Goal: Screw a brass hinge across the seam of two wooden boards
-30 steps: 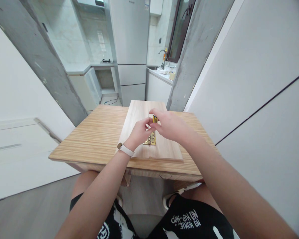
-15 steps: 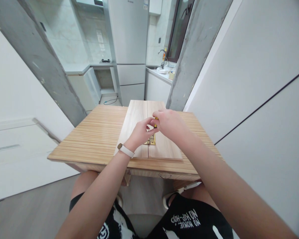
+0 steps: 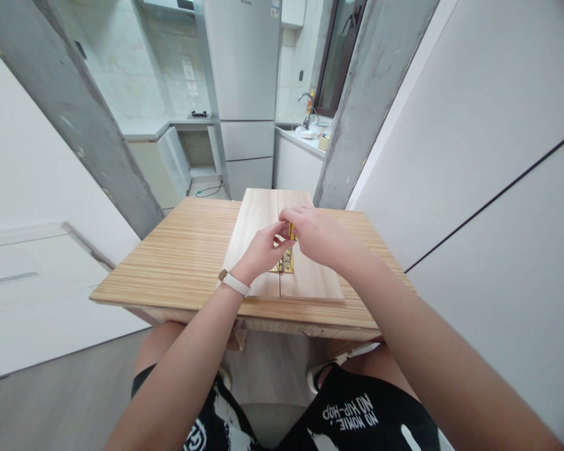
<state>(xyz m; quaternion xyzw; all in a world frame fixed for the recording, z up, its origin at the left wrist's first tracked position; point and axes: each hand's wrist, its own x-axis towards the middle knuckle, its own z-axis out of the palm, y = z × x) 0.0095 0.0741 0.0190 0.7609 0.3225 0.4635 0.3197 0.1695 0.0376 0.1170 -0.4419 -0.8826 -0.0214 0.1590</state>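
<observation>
Two pale wooden boards [image 3: 254,210] lie side by side with a narrow seam between them. A brass hinge [image 3: 286,263] spans the seam near their front half, its far part covered by my hands. My right hand [image 3: 317,233] is closed from above on a short yellow and black handle, which looks like a screwdriver [image 3: 292,231]. My left hand [image 3: 263,248], with a white-banded watch on its wrist, is closed around the lower part of the same tool, thumb and fingers over the hinge. The tool's tip is hidden by the fingers.
The boards rest on a striped wooden table [image 3: 183,250] with a drawer at its front edge. My knees are under it. Behind stand a fridge [image 3: 247,69], a kitchen counter [image 3: 143,129] and a sink tap [image 3: 305,106]. White panels [image 3: 489,125] flank the right side.
My right hand has turned and its fingers have shifted left over the handle. My left hand has moved slightly left, and more of the hinge shows.
</observation>
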